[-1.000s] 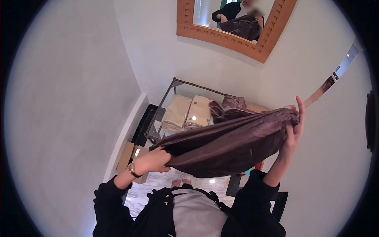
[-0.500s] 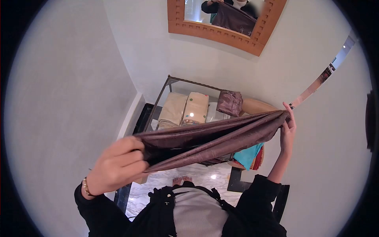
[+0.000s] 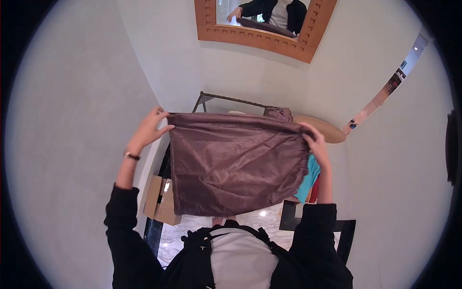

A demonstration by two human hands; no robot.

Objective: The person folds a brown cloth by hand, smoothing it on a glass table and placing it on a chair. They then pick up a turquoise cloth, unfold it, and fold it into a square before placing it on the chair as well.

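Note:
A brown, shiny cloth bag (image 3: 236,164) is stretched wide in front of me, its right edge gathered into small ruffles. My left hand (image 3: 150,129) pinches the top left corner between thumb and fingers. At the top right corner my right hand (image 3: 315,144) grips the ruffled edge, its fingers closed on the fabric. The bag's body hangs down between the hands, wrinkled and roughly flat. Behind it, most of a glass-topped table is hidden. A second brown bundle (image 3: 279,113), folded and tied with a cord, peeks over the upper edge.
The metal table frame (image 3: 231,98) stands against the wall, beside a round wooden board (image 3: 322,129). Turquoise cloth (image 3: 308,180) shows below my right hand. An open cardboard box (image 3: 166,202) sits on the marble floor at the left. A wood-framed mirror (image 3: 260,43) hangs above.
My left hand has moved up and away from me, and my right hand slightly left. The bunched bag has spread out flat, now covering the folded cloths on the table.

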